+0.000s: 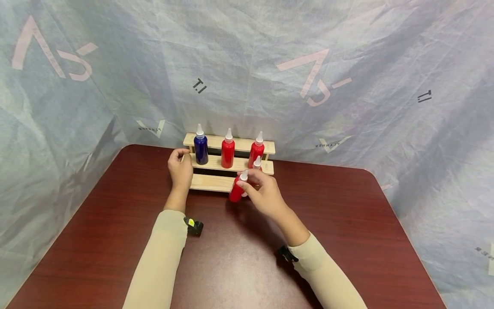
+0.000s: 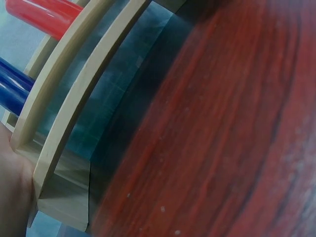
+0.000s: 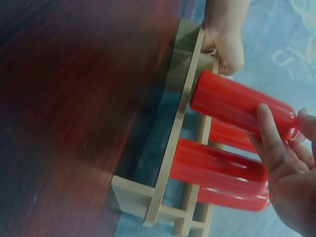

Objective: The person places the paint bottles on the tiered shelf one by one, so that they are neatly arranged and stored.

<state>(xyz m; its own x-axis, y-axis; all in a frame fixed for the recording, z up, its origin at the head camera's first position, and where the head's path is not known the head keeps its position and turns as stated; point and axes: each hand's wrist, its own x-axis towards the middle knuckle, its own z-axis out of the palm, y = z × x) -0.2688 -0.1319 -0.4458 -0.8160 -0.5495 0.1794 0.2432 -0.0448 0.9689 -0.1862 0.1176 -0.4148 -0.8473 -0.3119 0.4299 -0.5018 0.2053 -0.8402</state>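
My right hand (image 1: 266, 193) pinches a red squeeze bottle (image 1: 236, 191) with a white nozzle cap by its upper part. That bottle is tilted in front of the lowest step of a three-step wooden rack (image 1: 210, 182). In the right wrist view the held bottle's base (image 3: 197, 94) is close to the front step; contact is unclear. Another red bottle (image 3: 217, 165) stands at the right of that step, mostly behind my hand in the head view. My left hand (image 1: 180, 169) holds the rack's left end with curled fingers.
On the middle step stand a blue bottle (image 1: 201, 150) at the left and two red bottles, one in the centre (image 1: 227, 153) and one at the right. The rack is near the back of the dark red table (image 1: 328, 206). A grey cloth (image 1: 247, 64) hangs behind.
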